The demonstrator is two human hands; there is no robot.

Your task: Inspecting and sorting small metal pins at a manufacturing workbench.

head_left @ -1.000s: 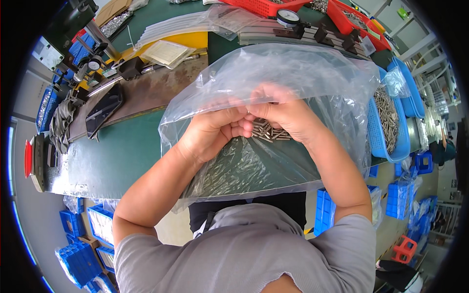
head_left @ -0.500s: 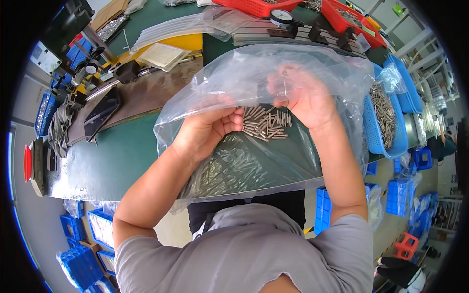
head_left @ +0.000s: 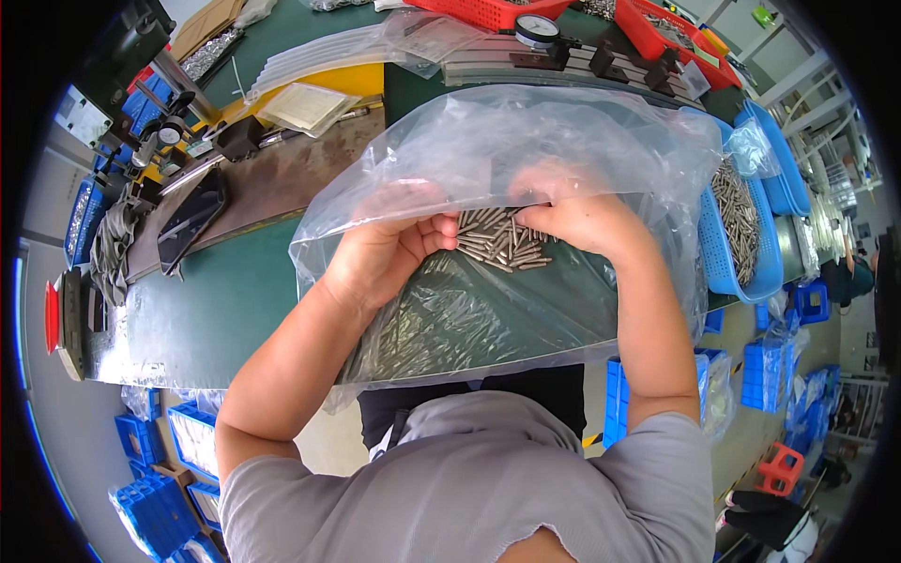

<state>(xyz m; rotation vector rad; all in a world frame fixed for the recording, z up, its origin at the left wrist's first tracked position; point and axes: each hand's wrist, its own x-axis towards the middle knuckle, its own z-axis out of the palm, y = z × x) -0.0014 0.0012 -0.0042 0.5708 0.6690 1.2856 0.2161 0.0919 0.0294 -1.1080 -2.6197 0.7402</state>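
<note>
A large clear plastic bag (head_left: pixel 450 328) lies on the green bench top. A small heap of slim metal pins (head_left: pixel 502 242) rests inside its mouth. My left hand (head_left: pixel 399 242) is at the heap's left edge with its fingers curled together; what they hold, if anything, is hidden. At the heap's right far side, my right hand (head_left: pixel 582 211) reaches in with its thumb over the pins. The bag's raised film covers the upper parts of both hands, and my right fingers are blurred behind it.
On the right stands a blue basket (head_left: pixel 723 267) full of similar metal pins. A dial gauge (head_left: pixel 537 31) and red trays (head_left: pixel 676 38) sit at the back. A black phone-like slab (head_left: pixel 193 220) lies on the brown plate to the left, near a gauge stand (head_left: pixel 178 80).
My right hand has come down and left, from above the heap onto its right far side. The left hand has shifted slightly left, still beside the pins.
</note>
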